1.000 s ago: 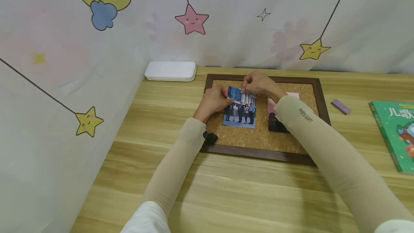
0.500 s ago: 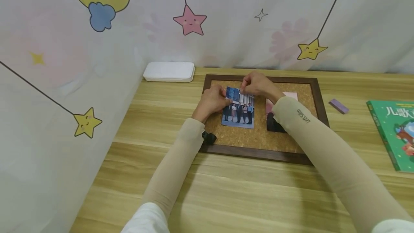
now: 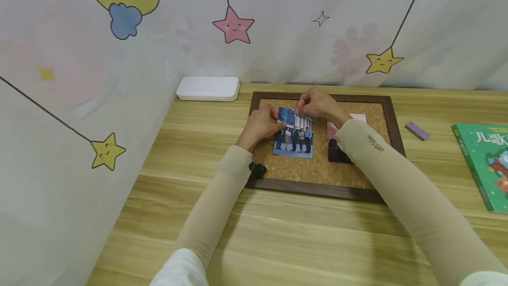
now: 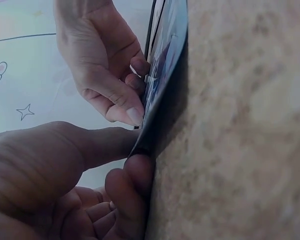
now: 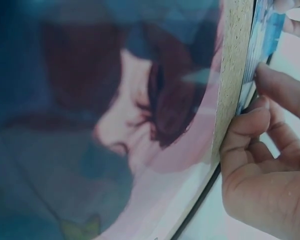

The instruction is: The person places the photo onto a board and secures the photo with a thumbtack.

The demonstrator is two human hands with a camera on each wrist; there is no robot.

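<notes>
A photo (image 3: 293,142) of several standing people lies over the left part of a framed cork board (image 3: 301,169). My left hand (image 3: 262,122) pinches its left edge between thumb and forefinger; in the left wrist view that edge curves up off the cork. At the photo's top, the fingertips of my right hand (image 3: 317,103) pinch a small pale piece, like a pushpin, mostly hidden by the fingers. The right wrist view shows the right hand (image 5: 270,145) with thumb and forefinger close together at the photo (image 5: 277,37). A second, pink and dark photo (image 3: 337,151) lies partly under my right forearm.
A white pencil case (image 3: 208,88) stands behind the board's left corner. To the right lie a small purple block (image 3: 417,130) and a green book (image 3: 482,167). A printed curtain (image 3: 278,56) hangs along the back and left of the wooden table (image 3: 297,237).
Both hands stay in nearly the same places on the photo. The head view has shifted only slightly.
</notes>
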